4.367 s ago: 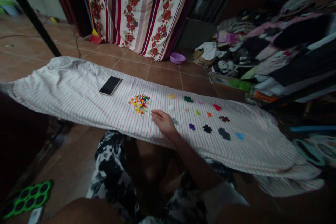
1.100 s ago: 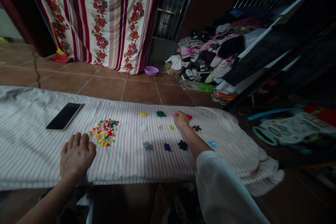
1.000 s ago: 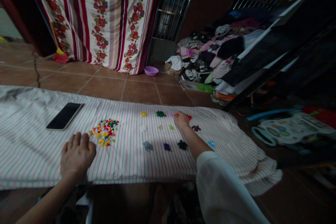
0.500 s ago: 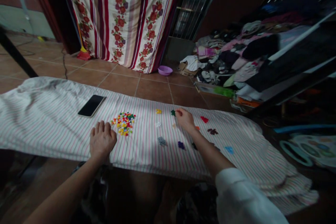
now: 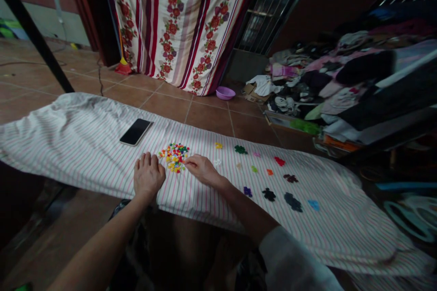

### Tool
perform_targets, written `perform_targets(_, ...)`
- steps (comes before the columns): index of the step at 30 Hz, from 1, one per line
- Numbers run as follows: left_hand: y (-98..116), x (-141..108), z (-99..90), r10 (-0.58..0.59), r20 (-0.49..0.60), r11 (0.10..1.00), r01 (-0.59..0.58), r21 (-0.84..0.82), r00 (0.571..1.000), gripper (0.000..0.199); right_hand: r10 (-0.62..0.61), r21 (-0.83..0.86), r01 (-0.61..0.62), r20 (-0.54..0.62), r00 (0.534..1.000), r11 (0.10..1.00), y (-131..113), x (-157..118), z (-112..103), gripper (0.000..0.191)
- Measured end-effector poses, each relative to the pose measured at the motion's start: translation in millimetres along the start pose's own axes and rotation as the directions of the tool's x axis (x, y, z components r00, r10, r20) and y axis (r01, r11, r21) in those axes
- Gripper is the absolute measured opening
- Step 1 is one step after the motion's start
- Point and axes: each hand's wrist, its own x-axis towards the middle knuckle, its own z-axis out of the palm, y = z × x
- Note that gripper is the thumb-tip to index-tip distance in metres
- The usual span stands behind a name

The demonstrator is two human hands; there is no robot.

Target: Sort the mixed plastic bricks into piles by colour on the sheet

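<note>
On the striped cloth [image 5: 102,154] lies a mixed pile of tiny coloured pieces [image 5: 175,157], bead-like but too small to name surely. My left hand [image 5: 149,175] rests palm down just left of the pile, fingers stretched out. At the pile's right edge, the fingertips of my right hand [image 5: 202,169] are pinched together; what is between them is too small to make out. Right of that hand lie small single-colour groups: yellow [image 5: 218,145], dark green [image 5: 241,149], red [image 5: 279,161], brown [image 5: 291,178], purple [image 5: 247,191], black [image 5: 269,194], dark grey [image 5: 292,202] and blue [image 5: 313,204] pieces.
A phone [image 5: 136,132] lies on the cloth behind my left hand. Beyond the cloth are a tiled floor, a purple basin [image 5: 226,93], a floral curtain [image 5: 174,22] and a red broom head [image 5: 123,68]. Clothes [image 5: 327,72] are heaped at the right.
My right hand has moved left, from the dark green group to the mixed pile. My left hand stays flat on the cloth. The whole view has shifted slightly.
</note>
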Motion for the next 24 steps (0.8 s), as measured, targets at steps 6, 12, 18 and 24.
perform_targets(6, -0.9, 0.1, 3.1, -0.004, 0.003, 0.999, 0.004, -0.036, 1.0, 0.045, 0.026, -0.108, -0.017, 0.079, 0.997, 0.994, -15.5, 6.0, 15.7, 0.02)
perform_targets(12, -0.8, -0.2, 1.3, 0.005, -0.011, 0.999, -0.005, -0.033, 1.0, 0.043, 0.173, -0.238, -0.152, 0.073, 0.982, 0.959, -30.7, 10.2, 14.6, 0.02)
perform_targets(18, -1.0, -0.7, 1.9, 0.011, -0.025, 1.0, -0.011, -0.018, 1.0, 0.041, 0.256, -0.303, -0.222, 0.079, 0.963, 0.927, -40.2, 17.7, 17.9, 0.009)
perform_targets(24, -1.2, -0.6, 3.4, 0.013, -0.029, 1.0, -0.013, -0.009, 1.0, 0.041, 0.306, -0.292, -0.271, 0.08, 0.949, 0.917, -45.8, 23.3, 18.3, 0.007)
